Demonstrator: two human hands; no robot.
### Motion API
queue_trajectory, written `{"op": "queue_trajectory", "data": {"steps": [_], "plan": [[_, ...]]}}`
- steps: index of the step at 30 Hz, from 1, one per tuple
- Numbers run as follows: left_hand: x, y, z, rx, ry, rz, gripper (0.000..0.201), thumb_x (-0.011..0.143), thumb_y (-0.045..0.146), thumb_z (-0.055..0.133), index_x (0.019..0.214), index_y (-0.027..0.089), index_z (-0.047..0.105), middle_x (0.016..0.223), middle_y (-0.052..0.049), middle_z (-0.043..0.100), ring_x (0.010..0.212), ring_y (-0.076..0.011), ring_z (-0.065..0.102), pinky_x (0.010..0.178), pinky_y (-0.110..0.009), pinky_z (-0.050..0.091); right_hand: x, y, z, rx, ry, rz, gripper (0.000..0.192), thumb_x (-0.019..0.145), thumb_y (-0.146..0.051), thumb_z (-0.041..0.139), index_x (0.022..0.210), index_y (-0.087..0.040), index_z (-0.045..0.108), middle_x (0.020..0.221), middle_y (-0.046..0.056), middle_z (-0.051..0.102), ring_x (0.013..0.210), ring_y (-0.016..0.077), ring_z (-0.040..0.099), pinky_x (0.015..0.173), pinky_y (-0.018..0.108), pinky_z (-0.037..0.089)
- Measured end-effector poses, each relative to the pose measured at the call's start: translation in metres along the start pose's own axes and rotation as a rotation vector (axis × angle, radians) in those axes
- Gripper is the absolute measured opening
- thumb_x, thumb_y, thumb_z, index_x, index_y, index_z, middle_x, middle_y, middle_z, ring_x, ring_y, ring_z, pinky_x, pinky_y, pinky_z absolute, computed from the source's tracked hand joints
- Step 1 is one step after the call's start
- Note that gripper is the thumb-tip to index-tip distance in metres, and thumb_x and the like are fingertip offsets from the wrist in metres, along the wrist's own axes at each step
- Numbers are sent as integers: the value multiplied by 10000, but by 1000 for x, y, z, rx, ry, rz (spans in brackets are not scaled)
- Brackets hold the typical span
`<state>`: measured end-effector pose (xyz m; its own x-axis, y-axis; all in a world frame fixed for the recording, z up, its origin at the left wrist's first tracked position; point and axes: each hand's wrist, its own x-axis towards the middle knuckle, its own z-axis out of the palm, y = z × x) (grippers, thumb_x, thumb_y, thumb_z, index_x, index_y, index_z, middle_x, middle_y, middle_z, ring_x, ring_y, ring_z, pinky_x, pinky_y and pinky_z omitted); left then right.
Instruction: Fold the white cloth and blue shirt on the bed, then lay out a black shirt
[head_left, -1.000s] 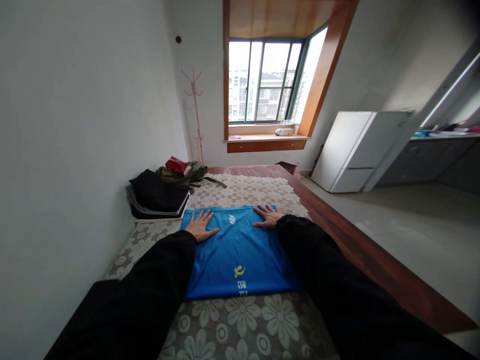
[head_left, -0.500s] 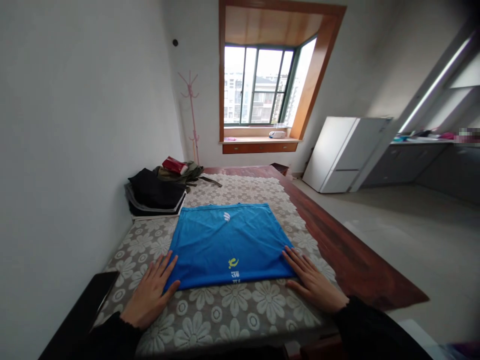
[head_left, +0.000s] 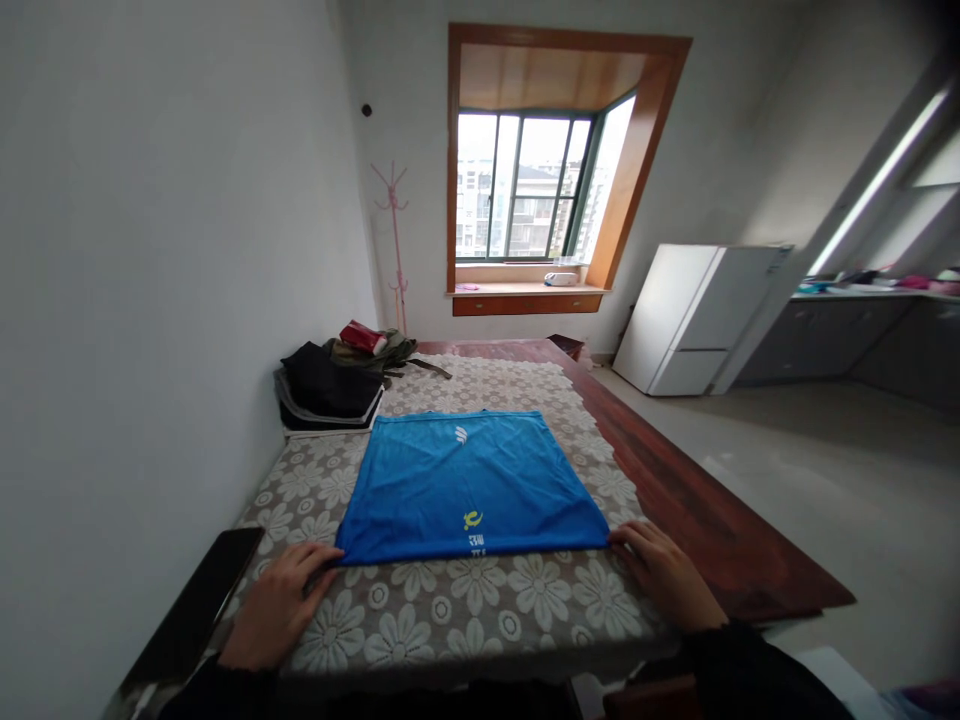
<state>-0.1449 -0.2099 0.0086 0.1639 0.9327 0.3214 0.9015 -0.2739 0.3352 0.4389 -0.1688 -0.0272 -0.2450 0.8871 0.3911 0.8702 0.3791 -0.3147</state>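
Note:
A blue folded shirt [head_left: 480, 485] with a white logo and yellow and white print lies flat on the flowered tablecloth [head_left: 397, 640]. Its near edge runs straight across, a few soft creases above it. At the near left corner, my left hand [head_left: 281, 600] pinches the cloth between thumb and fingers. The opposite near corner is gripped by the fingertips of my right hand [head_left: 667, 575]; its thumb is partly hidden.
A black phone-like slab [head_left: 199, 600] lies by the left wall. Behind it are a stack of dark folded clothes [head_left: 330, 385], an olive bag [head_left: 394, 348] and a red packet [head_left: 363, 337]. The bare wood table edge [head_left: 697, 520] extends along the right; a white fridge [head_left: 697, 320] stands beyond.
Both hands, which lay flat with spread fingers on the shirt's sides, have moved to its near corners and closed on them. The camera view has tilted up slightly.

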Motion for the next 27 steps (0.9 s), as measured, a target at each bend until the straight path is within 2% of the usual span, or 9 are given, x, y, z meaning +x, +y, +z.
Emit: {"op": "queue_trajectory", "data": {"steps": [6,10,12,15,18,23,27], "plan": [[-1,-4,4,-2,49,10,268,954,399,480,948,291,725,983,-14,741,954,-218,694,889,-361,563,-7,9,4,-10,66,-21,242,979,-317,428,923,-257,656,951,66,682,885,243,656,813,387,549],[-9,-7,3,10,96,-10,286,949,435,476,923,274,711,959,-24,739,934,-234,698,877,-378,567,-11,13,-1,16,15,-34,239,974,-347,458,1093,-262,647,1078,74,683,1002,248,652,895,396,540],[-9,-4,0,12,87,-4,253,930,433,513,990,283,708,1007,-19,735,971,-236,692,894,-378,563,-7,12,-5,28,-29,-41,268,967,-373,483,1164,-275,638,1103,69,683,1028,249,647,922,403,535],[-2,4,-4,6,38,15,245,905,401,556,1079,316,706,1098,-9,720,1040,-228,675,934,-372,548,3,9,-6,23,-81,-44,241,974,-379,468,1056,-283,673,1042,59,689,977,245,653,889,402,544],[6,9,-4,-4,-5,-1,225,916,364,530,988,314,737,1057,-8,727,1002,-216,683,923,-362,549,10,5,-4,4,-62,-47,265,986,-374,434,944,-275,675,959,62,684,908,244,653,831,394,552],[8,2,0,-33,33,1,255,924,404,509,948,302,741,1010,-17,742,971,-222,689,904,-363,563,7,6,-3,3,-5,-72,261,987,-308,407,928,-258,656,927,70,673,848,230,642,773,368,548],[3,-5,-5,-22,29,33,296,936,431,477,906,282,731,969,-31,751,933,-230,696,872,-358,576,-4,10,-13,4,-10,-85,240,972,-248,406,937,-248,644,949,74,668,882,237,636,801,384,538]]}}
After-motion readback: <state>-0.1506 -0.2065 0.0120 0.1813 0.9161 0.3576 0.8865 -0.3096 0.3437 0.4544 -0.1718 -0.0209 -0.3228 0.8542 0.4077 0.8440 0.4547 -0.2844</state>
